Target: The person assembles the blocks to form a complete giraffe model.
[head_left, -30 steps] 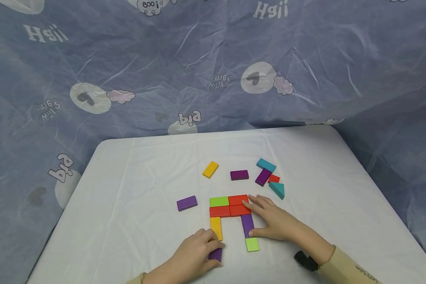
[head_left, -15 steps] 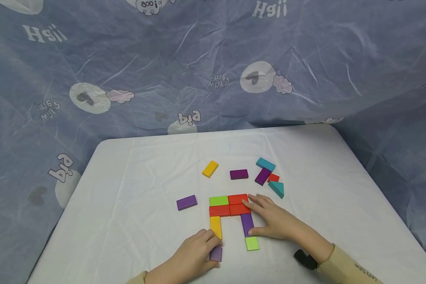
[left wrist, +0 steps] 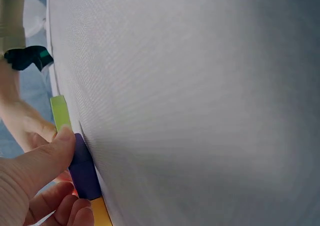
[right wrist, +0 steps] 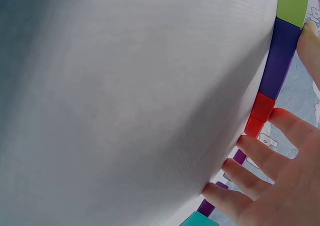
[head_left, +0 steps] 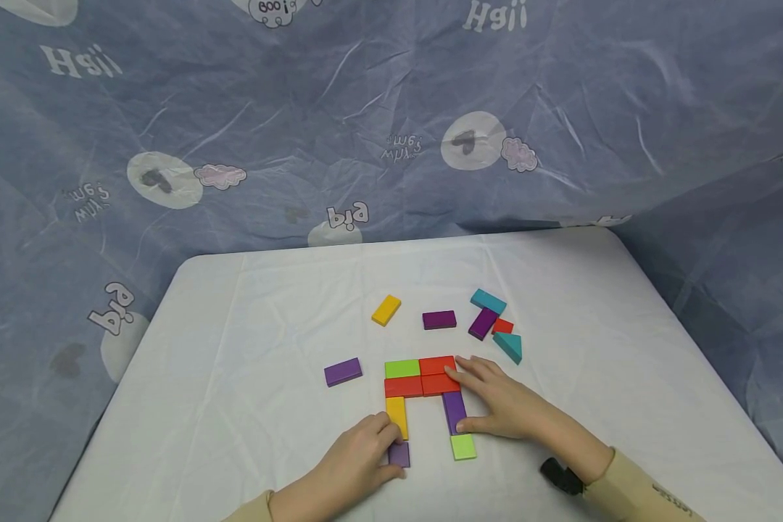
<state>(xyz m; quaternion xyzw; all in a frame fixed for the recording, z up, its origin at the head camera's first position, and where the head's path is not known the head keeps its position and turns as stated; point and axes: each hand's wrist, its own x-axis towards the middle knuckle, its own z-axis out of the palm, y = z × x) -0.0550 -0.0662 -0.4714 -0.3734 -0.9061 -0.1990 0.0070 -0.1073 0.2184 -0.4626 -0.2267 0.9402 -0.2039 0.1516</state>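
In the head view my left hand [head_left: 355, 457] pinches a short purple block [head_left: 399, 455] between thumb and fingers. That block sits against the near end of a yellow block [head_left: 396, 417]; the left wrist view shows the thumb on one end of the purple block [left wrist: 85, 173]. My right hand [head_left: 505, 406] lies spread beside the flat layout, a fingertip on a red block [head_left: 441, 384] and the thumb at a long purple block [head_left: 454, 413]. A lime block [head_left: 463, 447] adjoins that one. Another red block [head_left: 403, 387] and a green block [head_left: 402, 370] form the top left.
Loose on the white table [head_left: 267, 326] lie a purple block [head_left: 343, 372], a yellow block [head_left: 386, 310] and a dark purple block [head_left: 439, 320]. At the back right, a teal block [head_left: 489, 301], a teal triangle [head_left: 509, 347] and others cluster. Printed blue cloth [head_left: 391, 109] hangs behind.
My left hand has tipped the short purple block flat and slid it away from me, up to the yellow block's end. The right hand has stayed in place.
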